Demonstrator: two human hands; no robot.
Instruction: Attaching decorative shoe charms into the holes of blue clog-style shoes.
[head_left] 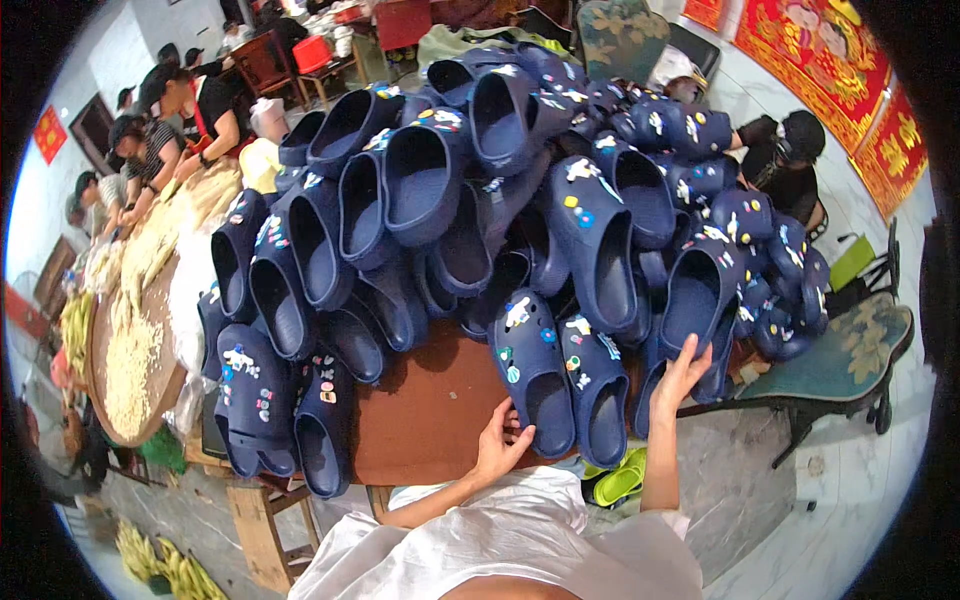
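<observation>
— What carries the load?
— A brown worktop [425,420] on wooden legs.
— And directly on it?
— A tall heap of navy clogs [480,200] with coloured charms. One pair [560,385] lies flat at the near edge, toes outward.

The left hand [500,443] is reaching forward with fingers loosely spread; the right hand [681,372] is stretching farther out, forearm raised, fingers extended and open.
</observation>
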